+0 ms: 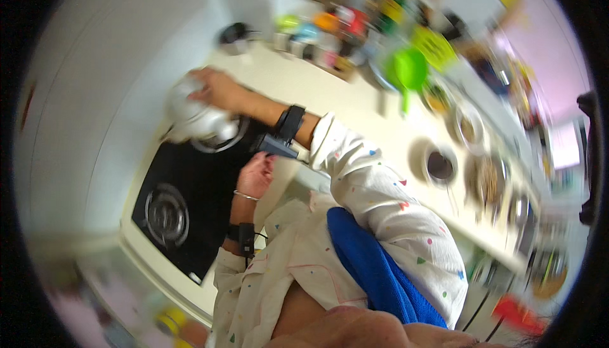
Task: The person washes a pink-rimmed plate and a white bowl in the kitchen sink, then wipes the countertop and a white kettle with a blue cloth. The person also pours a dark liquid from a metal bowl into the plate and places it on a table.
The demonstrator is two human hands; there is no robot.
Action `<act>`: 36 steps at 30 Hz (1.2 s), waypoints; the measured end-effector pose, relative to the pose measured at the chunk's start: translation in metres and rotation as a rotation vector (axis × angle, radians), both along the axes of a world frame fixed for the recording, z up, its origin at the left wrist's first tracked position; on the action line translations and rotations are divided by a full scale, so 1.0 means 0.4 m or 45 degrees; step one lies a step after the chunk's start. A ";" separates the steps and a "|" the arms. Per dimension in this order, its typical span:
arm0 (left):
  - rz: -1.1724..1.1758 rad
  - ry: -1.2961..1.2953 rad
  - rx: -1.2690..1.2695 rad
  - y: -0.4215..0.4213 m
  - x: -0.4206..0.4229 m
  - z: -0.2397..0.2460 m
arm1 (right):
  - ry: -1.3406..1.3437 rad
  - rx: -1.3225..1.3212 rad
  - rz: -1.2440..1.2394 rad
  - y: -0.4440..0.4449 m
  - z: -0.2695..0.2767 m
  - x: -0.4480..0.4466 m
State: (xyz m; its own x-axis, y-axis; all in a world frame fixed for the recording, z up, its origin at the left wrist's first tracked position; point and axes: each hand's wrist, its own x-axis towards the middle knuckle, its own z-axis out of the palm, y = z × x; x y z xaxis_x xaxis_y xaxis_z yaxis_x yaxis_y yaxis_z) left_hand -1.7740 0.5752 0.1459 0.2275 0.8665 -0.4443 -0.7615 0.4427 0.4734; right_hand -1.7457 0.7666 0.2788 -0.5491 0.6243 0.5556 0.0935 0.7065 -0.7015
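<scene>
My right hand [219, 90] reaches across the counter's corner and grips the top of a blurred, shiny whitish pot or kettle [185, 115]. This vessel is over the far burner of a black glass gas cooktop [200, 191], close to the wall. Low at the cooktop's front edge is my left hand [257, 174], its fingers curled; whether they hold or touch anything cannot be told. A second burner [166, 215] has nothing on it. Both wrists wear black straps, and a dark grey box [278, 146] hangs by the right one, partly over the left fingertips.
Along the counter [285, 77] stand a dark-lidded container [234, 36], colour-lidded jars [316, 27], a bright green ladle or strainer [409, 70], a bowl of dark contents [440, 165] and several dishes of food. A blue cloth [376, 262] lies against my front.
</scene>
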 end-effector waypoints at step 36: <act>-0.797 -0.336 0.127 -0.126 1.589 0.058 | 0.617 -0.950 -2.556 -1.673 -0.280 2.815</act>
State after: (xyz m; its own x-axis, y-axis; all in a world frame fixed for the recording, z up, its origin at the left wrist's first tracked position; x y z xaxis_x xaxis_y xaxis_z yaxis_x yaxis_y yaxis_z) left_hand -1.1384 0.5249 0.1689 0.7883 0.5707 -0.2301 -0.4720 0.8007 0.3690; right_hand -0.6197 0.0973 0.1669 0.9825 0.1308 -0.1327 -0.0686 -0.4083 -0.9103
